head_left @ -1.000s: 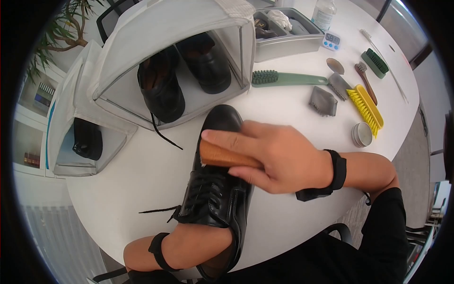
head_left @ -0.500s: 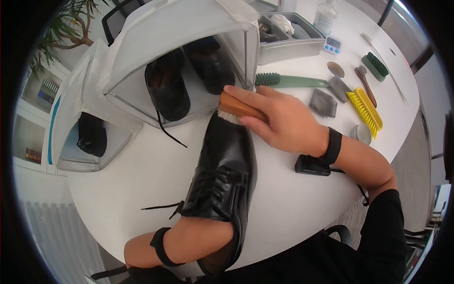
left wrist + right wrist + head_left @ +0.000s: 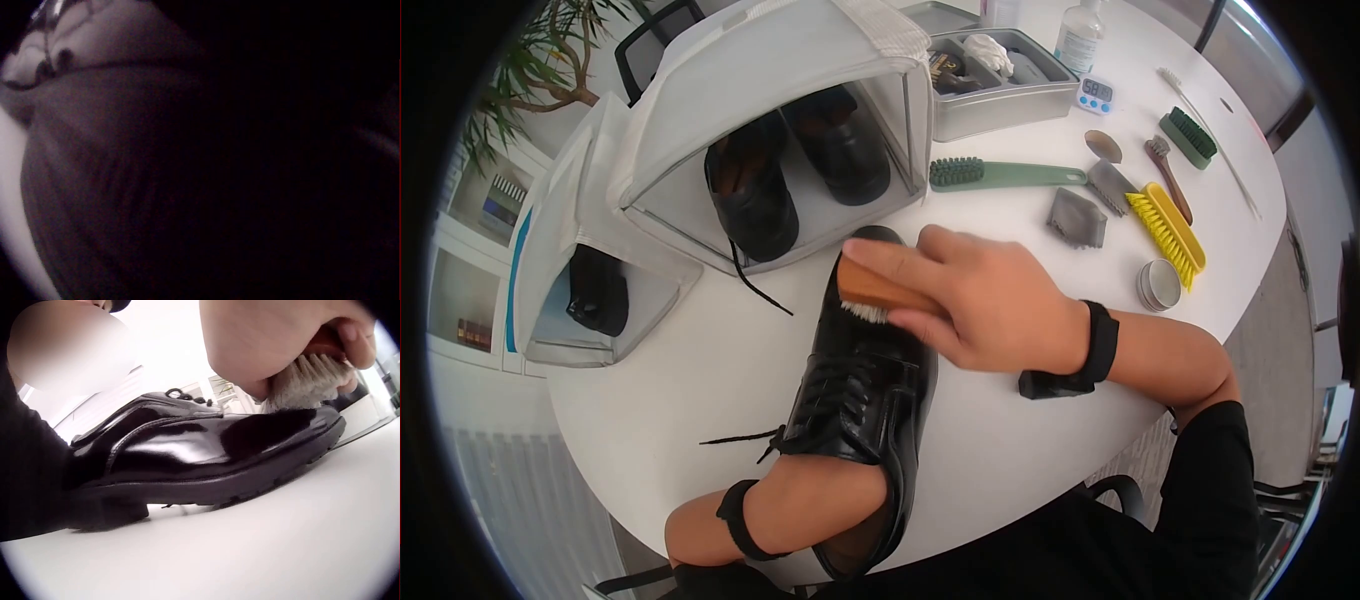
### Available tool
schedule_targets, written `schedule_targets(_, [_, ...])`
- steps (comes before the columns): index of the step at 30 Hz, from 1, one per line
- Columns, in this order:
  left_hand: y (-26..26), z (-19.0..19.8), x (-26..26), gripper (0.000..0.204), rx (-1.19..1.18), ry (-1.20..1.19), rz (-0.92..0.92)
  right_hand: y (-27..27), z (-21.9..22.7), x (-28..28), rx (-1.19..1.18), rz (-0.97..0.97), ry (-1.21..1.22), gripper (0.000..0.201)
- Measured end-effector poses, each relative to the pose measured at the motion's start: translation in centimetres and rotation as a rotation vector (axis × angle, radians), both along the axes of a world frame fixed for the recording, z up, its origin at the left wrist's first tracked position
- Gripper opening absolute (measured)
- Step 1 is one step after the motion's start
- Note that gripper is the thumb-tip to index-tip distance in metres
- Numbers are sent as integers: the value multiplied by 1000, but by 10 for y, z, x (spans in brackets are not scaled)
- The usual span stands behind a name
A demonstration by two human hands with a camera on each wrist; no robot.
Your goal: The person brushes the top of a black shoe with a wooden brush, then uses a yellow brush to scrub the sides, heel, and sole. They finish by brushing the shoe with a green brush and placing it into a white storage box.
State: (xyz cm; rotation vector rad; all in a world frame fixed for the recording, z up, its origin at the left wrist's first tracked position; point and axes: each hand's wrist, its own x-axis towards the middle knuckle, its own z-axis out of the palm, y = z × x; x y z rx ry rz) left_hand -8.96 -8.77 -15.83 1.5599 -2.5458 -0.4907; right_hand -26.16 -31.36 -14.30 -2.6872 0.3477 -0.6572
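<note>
Through the head view I had my right grip [image 3: 1005,305] pinching the wooden brush [image 3: 882,288] between thumb and fingers, its pale bristles down on the toe end of the black shoe [image 3: 855,400]; the right wrist view showed them touching the polished leather. The shoe was at the near side of the bench [image 3: 660,420], toe pointing away from the body, laces done across its front and one loose lace end out to the left. My left grip [image 3: 825,500] reached into the shoe's opening; its fingers were hidden there and the left wrist view was too dark, so I couldn't tell whether they were spread or closed.

Beyond the toe, a large white box [image 3: 670,160] held two dark shoes [image 3: 765,205], with a smaller white box [image 3: 550,290] beside it. To the right were a green long-handled brush [image 3: 1020,175], a yellow brush [image 3: 1175,225], a round tin [image 3: 1160,285], a grey cloth [image 3: 1077,217], a small timer [image 3: 1094,95] and a divided metal tray [image 3: 1005,112].
</note>
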Motion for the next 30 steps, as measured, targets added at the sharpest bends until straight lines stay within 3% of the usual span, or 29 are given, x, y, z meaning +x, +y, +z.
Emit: schedule_targets(30, [-7,5,-2,5,-2,53,21,-6,1,3,27,-54,23,55])
